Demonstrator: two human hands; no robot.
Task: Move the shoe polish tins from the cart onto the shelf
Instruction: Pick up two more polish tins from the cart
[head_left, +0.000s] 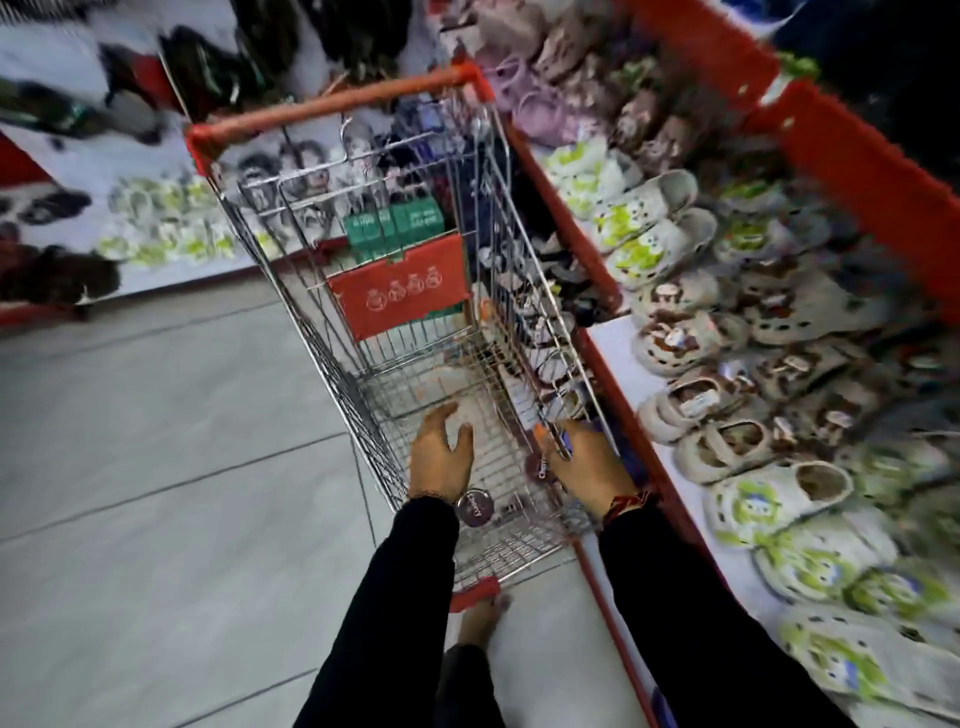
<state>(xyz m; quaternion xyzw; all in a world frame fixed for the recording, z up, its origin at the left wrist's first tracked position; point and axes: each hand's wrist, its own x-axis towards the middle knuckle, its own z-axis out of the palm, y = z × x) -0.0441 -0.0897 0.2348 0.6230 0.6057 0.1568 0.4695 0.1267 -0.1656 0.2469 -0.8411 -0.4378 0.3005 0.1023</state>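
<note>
The wire shopping cart (311, 291) with a red handle (332, 106) stands against the red-edged shelf (615, 338) on the right. One dark maroon shoe polish tin (472, 508) lies on the cart floor right by my left wrist. A second tin (536, 466) lies against the thumb of my right hand. My left hand (441, 454) hovers inside the cart with its fingers spread and nothing in it. My right hand (589, 465) is curled at the cart's right wall over something blurred, orange and blue; whether it grips anything is unclear.
Green boxes (395, 223) and a red child-seat flap (400, 291) fill the far end of the cart. Several white and brown clogs (670, 244) cover the shelf on the right. Grey floor tiles (156, 467) spread to the left. My bare foot (483, 621) is under the cart's near end.
</note>
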